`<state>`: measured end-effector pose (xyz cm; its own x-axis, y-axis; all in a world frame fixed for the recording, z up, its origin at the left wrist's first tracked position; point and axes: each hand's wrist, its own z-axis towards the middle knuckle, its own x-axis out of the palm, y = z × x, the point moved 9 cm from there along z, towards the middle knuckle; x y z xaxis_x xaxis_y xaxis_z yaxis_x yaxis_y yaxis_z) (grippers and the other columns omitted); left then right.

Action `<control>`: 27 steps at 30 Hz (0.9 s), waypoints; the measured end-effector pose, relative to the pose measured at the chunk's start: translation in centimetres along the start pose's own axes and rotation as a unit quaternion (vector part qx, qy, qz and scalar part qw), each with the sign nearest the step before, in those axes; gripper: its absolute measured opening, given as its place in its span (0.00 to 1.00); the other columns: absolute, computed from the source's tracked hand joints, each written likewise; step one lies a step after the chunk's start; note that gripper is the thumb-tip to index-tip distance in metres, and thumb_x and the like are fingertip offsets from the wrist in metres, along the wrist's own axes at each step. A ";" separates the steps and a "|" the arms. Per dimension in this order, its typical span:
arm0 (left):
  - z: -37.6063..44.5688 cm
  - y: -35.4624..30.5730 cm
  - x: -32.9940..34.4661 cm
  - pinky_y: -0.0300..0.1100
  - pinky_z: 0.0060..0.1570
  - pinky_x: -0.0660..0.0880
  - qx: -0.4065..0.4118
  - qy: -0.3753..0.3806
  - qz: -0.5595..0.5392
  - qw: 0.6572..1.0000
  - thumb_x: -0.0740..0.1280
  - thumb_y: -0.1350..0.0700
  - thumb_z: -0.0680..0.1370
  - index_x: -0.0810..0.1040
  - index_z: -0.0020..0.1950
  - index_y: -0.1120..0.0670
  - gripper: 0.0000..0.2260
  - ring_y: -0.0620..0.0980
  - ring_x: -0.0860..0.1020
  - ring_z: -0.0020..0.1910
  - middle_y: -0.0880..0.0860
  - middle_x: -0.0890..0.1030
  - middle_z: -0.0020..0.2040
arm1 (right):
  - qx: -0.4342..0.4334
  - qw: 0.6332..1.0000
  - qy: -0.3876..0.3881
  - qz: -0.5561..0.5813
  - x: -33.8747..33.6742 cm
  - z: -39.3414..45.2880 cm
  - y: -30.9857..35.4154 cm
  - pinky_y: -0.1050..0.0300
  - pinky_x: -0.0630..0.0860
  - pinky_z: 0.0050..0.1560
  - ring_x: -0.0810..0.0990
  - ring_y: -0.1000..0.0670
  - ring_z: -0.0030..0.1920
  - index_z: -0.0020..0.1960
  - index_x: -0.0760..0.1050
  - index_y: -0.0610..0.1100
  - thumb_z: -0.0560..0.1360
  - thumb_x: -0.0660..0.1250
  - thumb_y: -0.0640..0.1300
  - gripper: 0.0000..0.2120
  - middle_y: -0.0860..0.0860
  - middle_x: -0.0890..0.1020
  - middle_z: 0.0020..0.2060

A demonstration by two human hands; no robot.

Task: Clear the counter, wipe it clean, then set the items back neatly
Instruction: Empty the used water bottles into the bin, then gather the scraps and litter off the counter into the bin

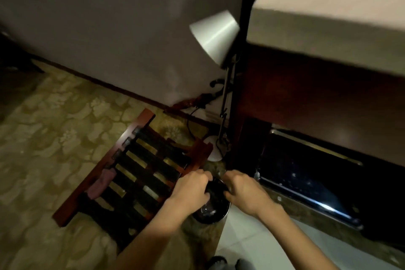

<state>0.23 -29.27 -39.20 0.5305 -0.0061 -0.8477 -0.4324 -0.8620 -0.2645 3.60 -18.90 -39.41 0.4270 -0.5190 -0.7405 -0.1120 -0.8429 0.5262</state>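
Observation:
A small round black waste bin (211, 211) stands on the floor below me, with something crumpled and pale inside it. My left hand (192, 189) curls its fingers over the bin's left rim. On the opposite side, my right hand (244, 192) grips the right rim the same way. The pale counter top (328, 4) juts in at the upper right, above dark wood panelling; a shiny crumpled thing lies blurred at its far end.
A wooden luggage rack (140, 169) with black straps stands left of the bin, a purple cloth (102, 184) draped on it. A white floor lamp (215, 35) and its cable stand behind. A black glass-fronted cabinet (306, 180) is at the right. Patterned carpet covers the left.

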 end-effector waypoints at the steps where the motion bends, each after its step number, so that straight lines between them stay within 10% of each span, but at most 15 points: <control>1: -0.6 -0.7 -1.7 0.46 0.57 0.75 0.013 0.000 0.000 1.000 0.67 0.54 0.76 0.71 0.66 0.49 0.18 0.50 0.75 0.61 0.49 0.75 0.62 | -0.005 1.000 -0.006 -0.005 -2.0 -0.9 0.9 0.55 0.74 0.54 0.77 0.47 0.58 0.63 0.71 0.47 0.75 0.66 0.46 0.17 0.49 0.76 0.58; 15: -8.2 -14.0 -27.2 0.43 0.56 0.75 0.173 -0.021 0.052 0.983 0.73 0.51 0.71 0.72 0.62 0.41 0.21 0.41 0.77 0.55 0.40 0.78 0.57 | -0.044 0.989 -0.128 -0.064 -27.4 -16.4 10.5 0.53 0.77 0.54 0.80 0.52 0.53 0.59 0.75 0.50 0.74 0.68 0.48 0.13 0.54 0.82 0.52; 27: -8.9 -33.3 -34.1 0.34 0.49 0.76 0.294 -0.042 0.076 0.952 0.73 0.49 0.72 0.74 0.58 0.43 0.17 0.36 0.79 0.47 0.40 0.79 0.52 | 0.009 0.977 -0.204 -0.056 -39.3 -28.2 2.6 0.58 0.75 0.55 0.80 0.56 0.51 0.58 0.76 0.49 0.76 0.67 0.50 0.12 0.54 0.83 0.51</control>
<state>2.98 -4.85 2.63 0.3805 -0.0467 -0.9236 -0.8456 -0.4220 -0.3270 11.88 3.29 2.87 0.0447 -0.4329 -0.9003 -0.1026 -0.8985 0.4269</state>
